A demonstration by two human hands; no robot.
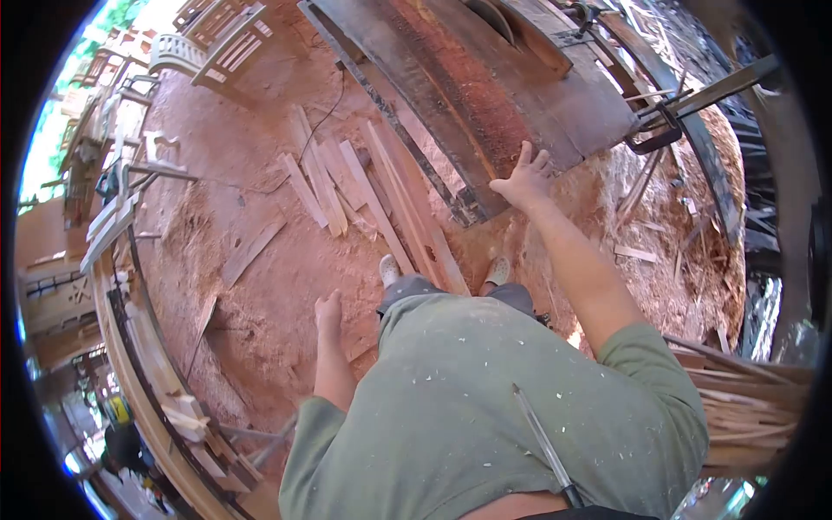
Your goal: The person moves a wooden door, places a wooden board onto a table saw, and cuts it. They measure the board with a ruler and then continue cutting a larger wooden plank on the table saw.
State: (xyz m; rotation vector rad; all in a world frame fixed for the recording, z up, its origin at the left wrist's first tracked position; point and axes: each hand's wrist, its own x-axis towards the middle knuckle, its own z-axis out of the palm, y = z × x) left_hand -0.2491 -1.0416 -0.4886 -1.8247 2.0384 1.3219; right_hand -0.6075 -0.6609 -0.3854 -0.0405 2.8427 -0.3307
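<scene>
My right hand is open, its fingers spread at the near end of a worn metal saw table. Reddish sawdust lies in a strip along the tabletop, close to those fingertips. Part of a round saw blade shows at the top of the table beside a wooden guide piece. My left hand hangs low at my side over the dusty ground, its fingers curled in with nothing visible in them. Long wooden boards lie on the ground between the left hand and the table.
A C-clamp sits at the table's right corner. Wooden chairs stand at the upper left, and stacked timber runs along the left. A cord trails across the ground. More wood strips lie at the lower right.
</scene>
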